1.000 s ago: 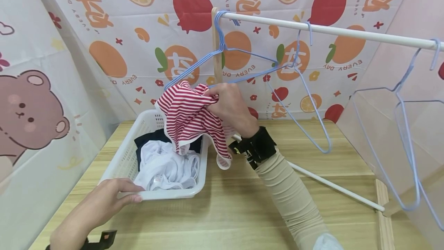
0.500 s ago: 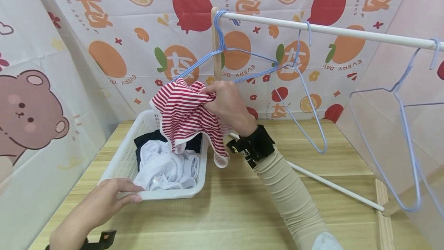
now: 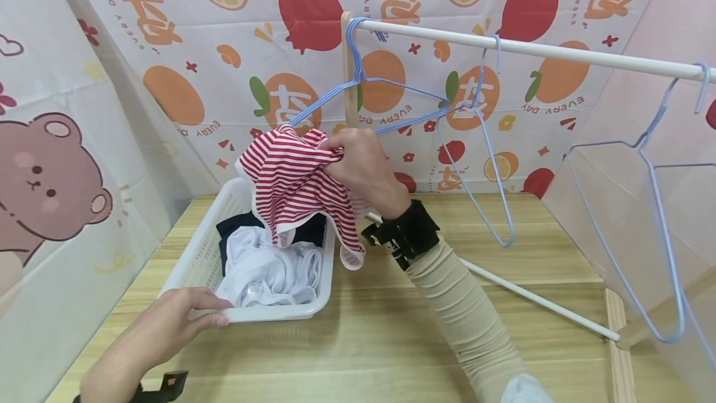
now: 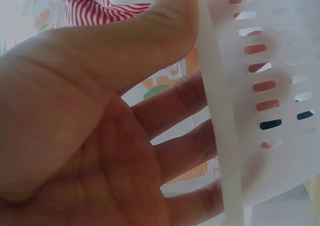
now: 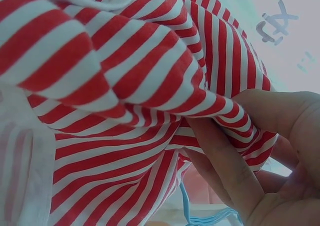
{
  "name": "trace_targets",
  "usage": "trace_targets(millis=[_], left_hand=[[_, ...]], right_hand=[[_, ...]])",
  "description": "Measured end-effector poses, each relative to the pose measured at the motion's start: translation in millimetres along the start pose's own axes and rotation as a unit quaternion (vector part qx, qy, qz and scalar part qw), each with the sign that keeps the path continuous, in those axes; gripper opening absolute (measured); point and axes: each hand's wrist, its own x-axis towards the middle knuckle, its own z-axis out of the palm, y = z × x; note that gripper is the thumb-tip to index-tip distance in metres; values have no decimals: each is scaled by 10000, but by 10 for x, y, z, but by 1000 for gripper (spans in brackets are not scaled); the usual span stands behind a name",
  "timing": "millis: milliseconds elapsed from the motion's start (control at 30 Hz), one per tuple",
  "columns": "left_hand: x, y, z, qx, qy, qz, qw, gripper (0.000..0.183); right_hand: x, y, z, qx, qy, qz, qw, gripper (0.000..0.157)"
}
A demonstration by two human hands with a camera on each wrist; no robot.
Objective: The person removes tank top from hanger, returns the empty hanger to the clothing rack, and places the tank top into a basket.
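Note:
My right hand (image 3: 363, 163) pinches a bunched red-and-white striped garment (image 3: 296, 179) with white edging, held up over the back right of a white plastic basket (image 3: 190, 260). In the right wrist view, thumb and fingers clasp a fold of the striped cloth (image 5: 145, 71). My left hand (image 3: 179, 316) grips the basket's front left rim, and the left wrist view shows fingers behind the slotted basket wall (image 4: 225, 106) with the thumb on the other side. Inside the basket lie white clothing (image 3: 274, 272) and black clothing (image 3: 237, 222), partly covered by the striped garment.
A white rail (image 3: 537, 50) runs across above the wooden table (image 3: 380, 334). Several blue hangers (image 3: 358, 73) bunch at its left post, and others (image 3: 498, 160) hang farther right. A lower white bar (image 3: 537, 297) crosses behind my right forearm. Printed cloth walls enclose the sides and back.
My right hand has drifted slightly left and up with the striped garment. The hangers on the right have swayed a little. My left hand stays on the basket rim.

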Motion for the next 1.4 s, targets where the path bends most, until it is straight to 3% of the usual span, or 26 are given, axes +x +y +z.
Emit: trace_targets(millis=[367,733,967,1167,1400], left_hand=[[-14,-42,32,-51,109,210,9997,17],[-13,5,17,31,95,148,9998,16],[-18,11,8,59,100,99,9999,17],[-37,2,17,-21,150,215,9997,17],[-39,-19,40,-3,430,529,9977,17]], right_hand=[[32,-52,31,43,-59,84,9999,28],[55,-102,62,123,-199,241,9994,28],[95,-139,103,143,-200,67,9997,26],[107,-217,140,231,-283,186,9992,26],[123,-306,161,154,-290,247,9992,27]])
